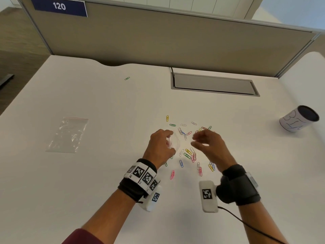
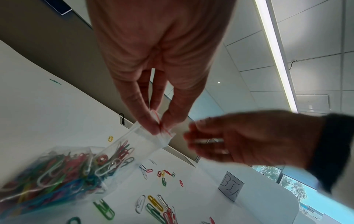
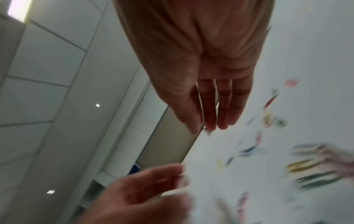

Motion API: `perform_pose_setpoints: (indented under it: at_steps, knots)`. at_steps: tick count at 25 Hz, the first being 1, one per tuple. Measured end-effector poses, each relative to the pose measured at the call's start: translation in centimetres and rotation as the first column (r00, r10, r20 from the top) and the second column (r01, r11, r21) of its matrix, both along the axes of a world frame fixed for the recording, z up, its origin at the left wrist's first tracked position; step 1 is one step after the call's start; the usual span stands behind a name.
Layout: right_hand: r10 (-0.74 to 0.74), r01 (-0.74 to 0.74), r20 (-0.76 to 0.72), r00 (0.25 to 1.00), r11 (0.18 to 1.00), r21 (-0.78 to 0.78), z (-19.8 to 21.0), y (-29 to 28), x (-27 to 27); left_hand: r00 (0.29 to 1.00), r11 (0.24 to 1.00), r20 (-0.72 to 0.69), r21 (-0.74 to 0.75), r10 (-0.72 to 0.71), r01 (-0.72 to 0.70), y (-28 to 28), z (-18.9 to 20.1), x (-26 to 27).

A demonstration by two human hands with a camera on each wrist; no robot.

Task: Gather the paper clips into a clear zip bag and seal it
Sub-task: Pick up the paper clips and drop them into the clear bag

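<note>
My left hand [image 1: 168, 140] pinches the red zip top of a clear zip bag [image 2: 145, 141], thumb and fingers [image 2: 145, 119] closed on its mouth. The bag [image 1: 175, 142] hangs down to the white table, its lower part [image 2: 57, 174] full of coloured paper clips. Just right of the bag's mouth is my right hand [image 1: 193, 140], blurred by motion. In the left wrist view a pale paper clip [image 2: 208, 141] seems pinched in my right hand [image 2: 191, 136]. Several loose paper clips [image 1: 188, 152] lie scattered under and around both hands.
A second, empty zip bag [image 1: 67, 134] lies flat at the left. One green clip [image 1: 127, 78] lies alone farther back. A white cup marked BIN [image 1: 299, 118] stands at the right. A grey cable hatch [image 1: 214, 84] sits behind, before a partition wall.
</note>
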State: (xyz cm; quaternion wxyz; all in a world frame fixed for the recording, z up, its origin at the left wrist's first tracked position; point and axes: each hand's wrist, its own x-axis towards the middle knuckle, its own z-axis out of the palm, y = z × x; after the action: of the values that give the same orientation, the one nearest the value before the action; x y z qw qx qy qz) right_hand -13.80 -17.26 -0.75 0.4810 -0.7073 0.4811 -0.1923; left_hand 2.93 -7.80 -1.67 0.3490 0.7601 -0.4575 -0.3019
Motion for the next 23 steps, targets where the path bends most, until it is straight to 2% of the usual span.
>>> perform_pose_setpoints:
  at_steps: [2, 4, 6, 7, 10, 13, 16, 17, 19, 20, 21, 23]
  knots:
    - [0.061, -0.058, -0.225, 0.972, 0.998, 0.021, -1.8, -0.5, -3.5, 1.0, 1.0, 0.015, -0.009, 0.002, -0.001, 0.0, -0.1, 0.2]
    - [0.049, -0.037, -0.492, 0.869, 0.999, 0.032, -3.8, -1.0, -6.4, 1.0, 1.0, 0.022, -0.014, -0.002, 0.002, -0.1, -0.3, 0.3]
    - [0.005, 0.009, -0.634, 0.774, 1.0, 0.02, -5.5, -1.1, -8.2, 1.0, 1.0, 0.022, -0.009, -0.01, 0.01, -0.2, -0.3, 0.2]
    - [-0.019, 0.04, -0.644, 0.764, 0.999, 0.018, -6.0, -1.1, -8.5, 1.0, 1.0, 0.021, -0.006, -0.011, 0.011, -0.2, -0.4, 0.1]
    - [-0.068, 0.086, -0.546, 0.835, 0.996, 0.008, -7.1, -0.8, -7.1, 1.0, 1.0, 0.024, -0.005, -0.011, 0.012, -0.3, -0.4, 0.1]
    - [0.005, -0.022, -0.463, 0.886, 0.999, -0.031, -7.6, -0.6, -4.1, 0.999, 1.0, 0.03, -0.007, -0.013, 0.013, -0.4, -0.4, 0.0]
    - [0.121, -0.158, -0.393, 0.911, 0.986, -0.062, -6.4, -1.0, -2.3, 1.0, 1.0, 0.024, -0.009, -0.005, 0.005, -0.4, -0.3, -0.1]
    - [0.208, -0.256, -0.421, 0.883, 0.965, -0.061, -5.9, -1.2, -2.1, 1.0, 1.0, 0.023, -0.006, -0.001, 0.001, -0.4, -0.3, -0.1]
    - [0.398, -0.504, -0.58, 0.711, 0.863, -0.025, -5.6, -1.4, -2.1, 1.0, 1.0, 0.028, 0.001, 0.001, -0.001, -0.3, -0.3, 0.0]
    - [0.446, -0.594, -0.644, 0.622, 0.805, -0.016, -5.8, -1.5, -2.2, 1.0, 1.0, 0.03, 0.003, -0.001, 0.0, -0.3, -0.3, 0.0]
    - [0.462, -0.644, -0.674, 0.576, 0.765, -0.026, -6.1, -1.5, -2.2, 1.0, 1.0, 0.029, 0.004, -0.002, 0.002, -0.3, -0.3, -0.1]
    - [0.435, -0.649, -0.656, 0.617, 0.753, -0.112, -6.9, -1.7, -2.2, 1.0, 1.0, 0.029, 0.006, -0.004, 0.004, -0.4, -0.2, -0.1]
